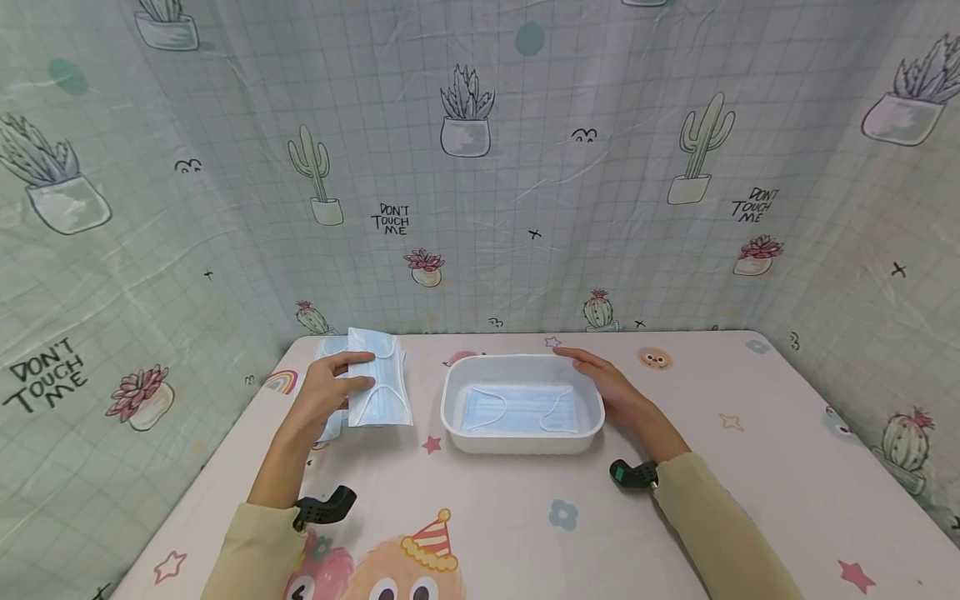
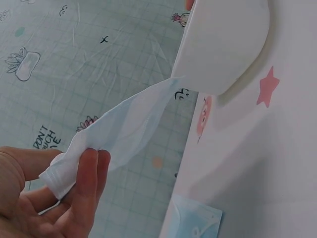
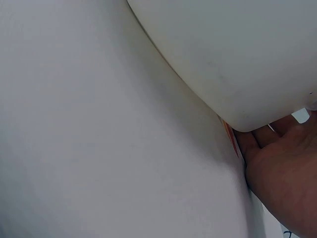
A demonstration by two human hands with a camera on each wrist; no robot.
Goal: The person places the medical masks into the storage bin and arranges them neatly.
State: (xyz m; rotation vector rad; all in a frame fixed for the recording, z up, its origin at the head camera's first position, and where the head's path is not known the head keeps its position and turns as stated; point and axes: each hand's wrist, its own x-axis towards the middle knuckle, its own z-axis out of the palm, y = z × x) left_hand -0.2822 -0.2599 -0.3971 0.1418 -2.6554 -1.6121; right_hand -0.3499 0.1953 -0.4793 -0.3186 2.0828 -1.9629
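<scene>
My left hand (image 1: 326,392) pinches a pale blue face mask (image 1: 382,392) near its left edge, thumb on one side and fingers on the other. In the left wrist view the held mask (image 2: 129,121) droops in a curve from the fingers. Below it, partly hidden by this hand, more blue mask (image 2: 198,218) lies on the table. A white plastic tub (image 1: 521,446) stands to the right, with a blue mask (image 1: 522,408) lying flat inside, ear loops on top. My right hand (image 1: 618,396) rests against the tub's right back corner, its fingers extended along the outside.
The table (image 1: 517,517) wears a white cloth printed with stars, flowers and cartoon faces. Behind and beside it hangs a cactus-print curtain (image 1: 525,208). Dark wrist cameras (image 1: 326,506) are strapped at both cuffs.
</scene>
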